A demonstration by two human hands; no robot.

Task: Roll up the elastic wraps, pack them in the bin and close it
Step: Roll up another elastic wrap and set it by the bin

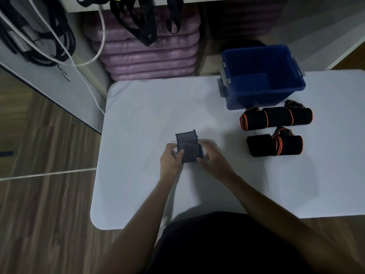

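White tabletop (pixel 138 115), open blue bin (pixel 262 76) at its far right edge, two rolled black-and-orange elastic wraps (pixel 275 117) just before the bin, left hand (pixel 171 159) and right hand (pixel 210 157) gripping a black ribbed wrap (pixel 188 146) mid-tabletop

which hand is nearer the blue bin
Right. The right hand grips the black wrap below-left of the blue bin; the left hand grips its far side.

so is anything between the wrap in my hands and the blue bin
Partly. The wrap has bare table towards the open bin, but two rolled wraps lie just in front of it, right of the direct line. No lid visible on it.
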